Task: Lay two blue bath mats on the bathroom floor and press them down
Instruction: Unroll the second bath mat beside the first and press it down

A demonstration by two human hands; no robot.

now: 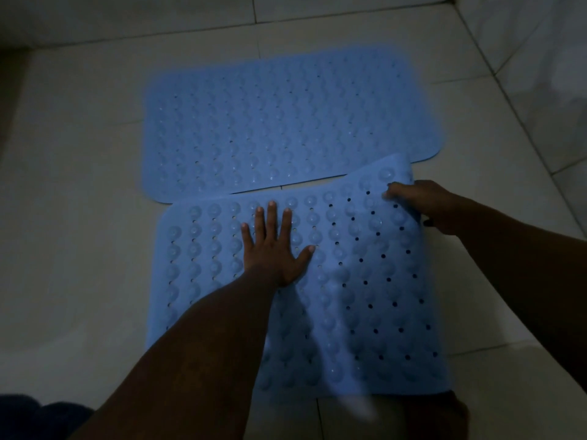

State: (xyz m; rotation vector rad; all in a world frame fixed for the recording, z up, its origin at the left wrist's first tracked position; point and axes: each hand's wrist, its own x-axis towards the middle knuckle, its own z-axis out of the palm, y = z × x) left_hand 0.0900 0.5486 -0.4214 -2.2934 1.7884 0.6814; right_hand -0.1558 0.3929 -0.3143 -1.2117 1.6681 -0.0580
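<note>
- Far mat: flat on tiled floor, long axis L–R, rounded corners.
- Near mat: just beside it, roughly parallel; far-R corner lifted, overlapping far mat's near edge.
- Both blue, rubbery-looking; rows of round domes w/ small holes btwn.
- Left hand: flat, fingers spread, pressing on near mat.
- Right hand: fingers curled round lifted corner.

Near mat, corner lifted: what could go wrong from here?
1. The right hand holds a corner of the near mat up over the far mat; released there, it may overlap instead of meeting the floor.
2. The left hand presses only one spot; the raised right side may keep a ridge.
</note>
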